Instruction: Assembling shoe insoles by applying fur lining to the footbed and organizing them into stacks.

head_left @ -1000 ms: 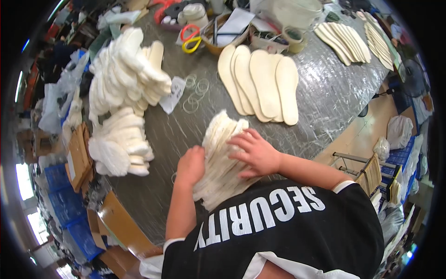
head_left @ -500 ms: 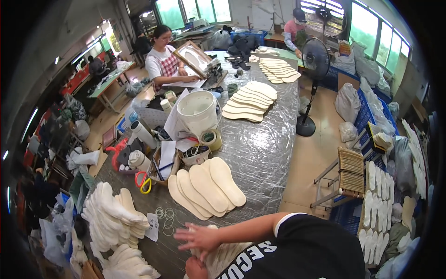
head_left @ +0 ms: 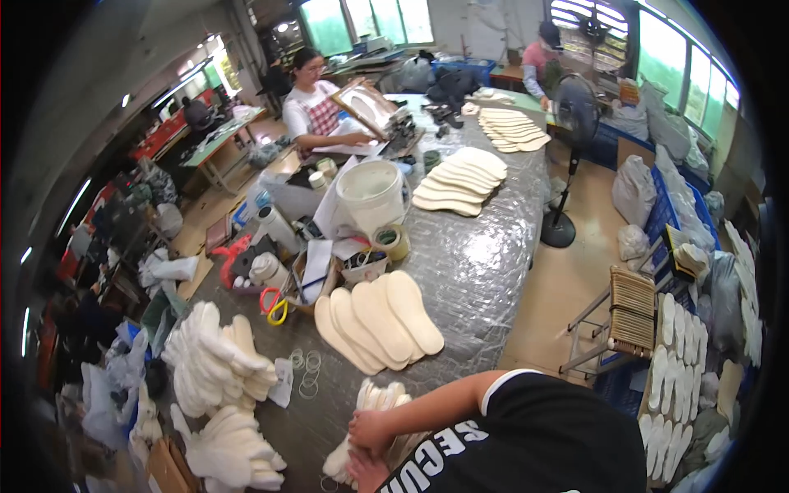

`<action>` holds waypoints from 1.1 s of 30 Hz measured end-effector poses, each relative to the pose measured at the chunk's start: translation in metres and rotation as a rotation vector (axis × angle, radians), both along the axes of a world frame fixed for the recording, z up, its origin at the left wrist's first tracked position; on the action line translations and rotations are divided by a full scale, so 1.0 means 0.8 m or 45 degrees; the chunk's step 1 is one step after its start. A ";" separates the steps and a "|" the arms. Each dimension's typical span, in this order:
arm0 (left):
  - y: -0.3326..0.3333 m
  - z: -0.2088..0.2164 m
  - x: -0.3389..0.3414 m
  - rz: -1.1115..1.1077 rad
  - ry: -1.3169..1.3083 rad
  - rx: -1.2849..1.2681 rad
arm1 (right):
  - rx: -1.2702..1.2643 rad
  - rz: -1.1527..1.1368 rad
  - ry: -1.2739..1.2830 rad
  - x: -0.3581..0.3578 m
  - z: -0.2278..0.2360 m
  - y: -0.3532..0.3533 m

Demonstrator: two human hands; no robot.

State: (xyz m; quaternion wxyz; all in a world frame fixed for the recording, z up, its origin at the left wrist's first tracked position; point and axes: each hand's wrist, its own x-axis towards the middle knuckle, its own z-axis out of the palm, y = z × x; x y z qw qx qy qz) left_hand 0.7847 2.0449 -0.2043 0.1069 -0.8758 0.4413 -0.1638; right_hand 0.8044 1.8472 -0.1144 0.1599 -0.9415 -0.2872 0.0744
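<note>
A bundle of cream insoles lies at the table's near edge, just in front of my body. My right hand reaches in from the right, its fingers curled down over the middle of the bundle. Below it, my left hand presses against the same insoles with bent fingers, partly cut off by the lower edge. A thin pale loop, like a rubber band, shows beside the bundle's lower end. Farther up the table lies a fanned row of insoles. Several loose rubber bands rest to its left.
Fluffy white insoles are piled at the left. Scissors, a white bucket and tape rolls stand beyond. Across the table a co-worker handles a wooden frame. A fan and stool stand right.
My right hand was spread open above the insoles; now its fingers are curled onto the bundle. More of the bundle shows. The whole view has shifted slightly.
</note>
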 end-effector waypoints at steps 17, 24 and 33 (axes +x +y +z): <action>-0.033 0.097 -0.048 0.303 0.650 -0.514 | -0.540 0.200 0.339 -0.010 0.046 0.015; -0.044 0.107 -0.054 0.380 0.732 -0.506 | -0.754 0.136 0.116 -0.056 0.039 0.038; 0.085 0.099 0.039 0.884 0.601 -0.991 | -0.561 0.013 0.018 -0.066 0.034 0.029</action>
